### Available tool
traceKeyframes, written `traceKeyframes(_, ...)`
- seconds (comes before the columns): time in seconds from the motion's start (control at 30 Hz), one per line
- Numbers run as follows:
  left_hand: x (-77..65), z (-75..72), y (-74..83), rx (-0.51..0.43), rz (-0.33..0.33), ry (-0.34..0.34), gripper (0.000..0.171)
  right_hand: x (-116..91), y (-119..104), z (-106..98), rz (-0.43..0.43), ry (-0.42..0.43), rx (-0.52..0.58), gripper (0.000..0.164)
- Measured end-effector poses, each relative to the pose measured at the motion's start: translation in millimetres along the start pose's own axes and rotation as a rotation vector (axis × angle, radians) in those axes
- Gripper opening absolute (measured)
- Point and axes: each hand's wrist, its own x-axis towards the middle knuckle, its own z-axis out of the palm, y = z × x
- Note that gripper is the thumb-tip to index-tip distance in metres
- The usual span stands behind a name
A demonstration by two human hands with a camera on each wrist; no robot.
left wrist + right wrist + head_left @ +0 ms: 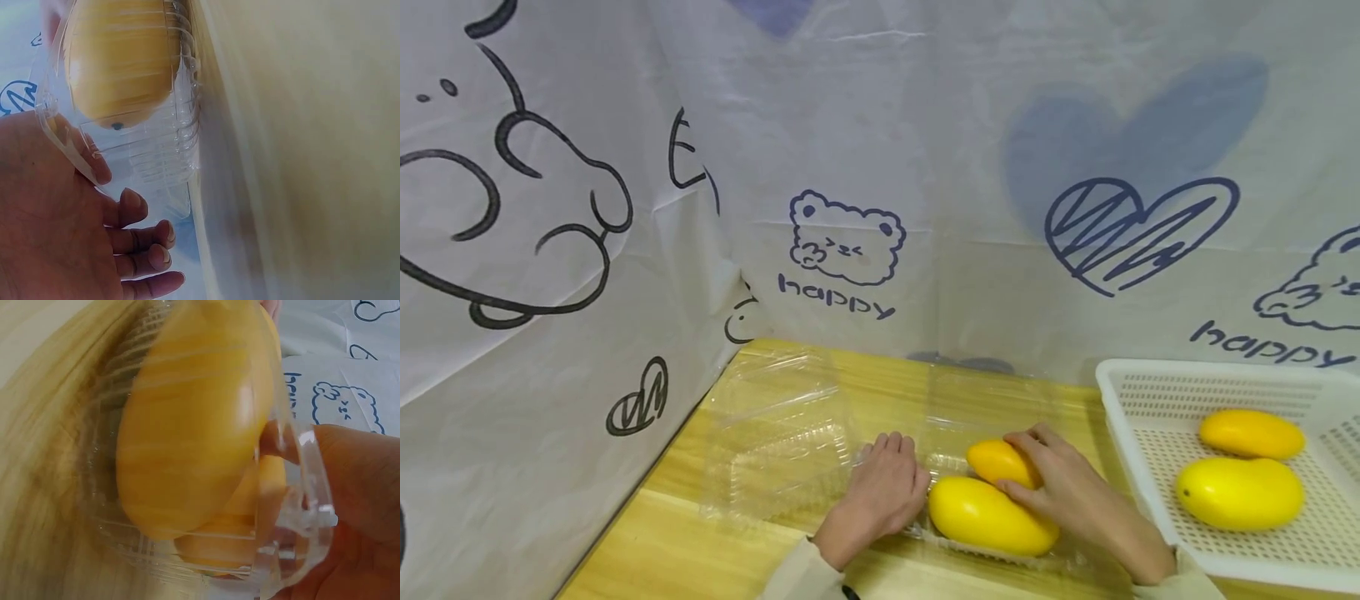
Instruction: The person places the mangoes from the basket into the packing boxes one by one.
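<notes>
Two mangoes lie side by side in a clear plastic clamshell box [165,156] in front of me. The larger yellow mango [988,518] is at the near side, the smaller orange mango [994,461] behind it. My right hand [1071,483] grips the smaller one from the right, thumb near the larger mango. In the right wrist view the thumb of the right hand [359,487] reaches over the box's rim. My left hand [887,487] is at the box's left side. The left wrist view shows the left hand [62,219] with loosely bent fingers, its thumb at the rim.
Another clear clamshell box [782,467] stands opened on the wooden table [640,550] at left. At right is a white perforated basket [1262,568] holding an orange mango [1251,433] and a yellow mango [1240,493]. A printed white cloth [977,167] hangs behind and at left.
</notes>
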Motion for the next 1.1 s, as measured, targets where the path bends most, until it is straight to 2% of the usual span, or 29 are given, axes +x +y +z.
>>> traceKeyframes(0.2, -0.5, -0.9, -1.2, -0.005, -0.005, 0.004, 0.025, 2.4, -1.9, 1.0, -0.02, -0.028, -0.035, 0.052)
traceKeyframes(0.37, -1.4, -1.3, -2.6, -0.009, -0.002, 0.017, 0.023, 4.4, -2.5, 2.7, -0.004, -0.058, -0.013, 0.049)
traceKeyframes(0.57, -2.4, -2.4, -2.8, -0.004, 0.002, 0.025, 0.021, 3.3, -2.7, 5.4, 0.011, -0.055, 0.011, 0.044)
traceKeyframes(0.87, -3.6, -2.7, -3.3, -0.003, 0.002, 0.027, 0.021, -0.6, -1.3, 6.7, -0.015, -0.035, 0.016, 0.045)
traceKeyframes(0.97, -3.9, -2.7, -3.2, -0.005, -0.002, 0.025, 0.021, -1.0, 0.1, 4.1, -0.034, 0.027, 0.024, 0.041)
traceKeyframes(1.1, -3.9, -2.9, -3.3, 0.001, 0.002, 0.026, 0.022, 2.3, 5.0, -1.5, -0.037, 0.202, 0.091, 0.029)
